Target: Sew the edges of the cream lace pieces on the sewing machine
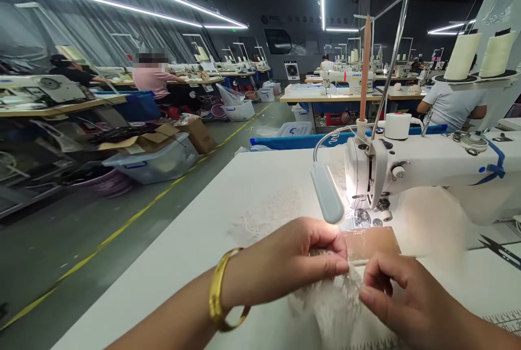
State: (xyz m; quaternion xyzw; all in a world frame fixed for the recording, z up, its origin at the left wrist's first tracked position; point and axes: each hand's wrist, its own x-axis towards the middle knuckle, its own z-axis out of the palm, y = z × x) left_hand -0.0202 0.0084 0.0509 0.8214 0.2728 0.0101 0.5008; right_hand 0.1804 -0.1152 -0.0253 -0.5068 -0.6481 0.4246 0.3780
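Note:
A piece of white lace fabric (pixel 336 306) hangs between my hands, just in front of the sewing machine (pixel 391 165). My left hand (pixel 301 258) pinches the lace between thumb and fingers; a gold bangle (pixel 220 290) circles that wrist. On the other side, my right hand (pixel 407 296) grips the lace's right edge with thumb and forefinger. Behind the hands lies a tan plate (pixel 372 242) near the presser foot (pixel 361 217). More lace (pixel 264 217) is spread flat on the white table (pixel 195 252), left of the machine.
A grey lamp head (pixel 328 192) hangs close above my left hand. Dark scissors (pixel 502 251) lie at the right edge, and a ruler scale (pixel 502 317) runs along the front right. Thread cones (pixel 462 57) stand above the machine. Other people sit at machines farther off.

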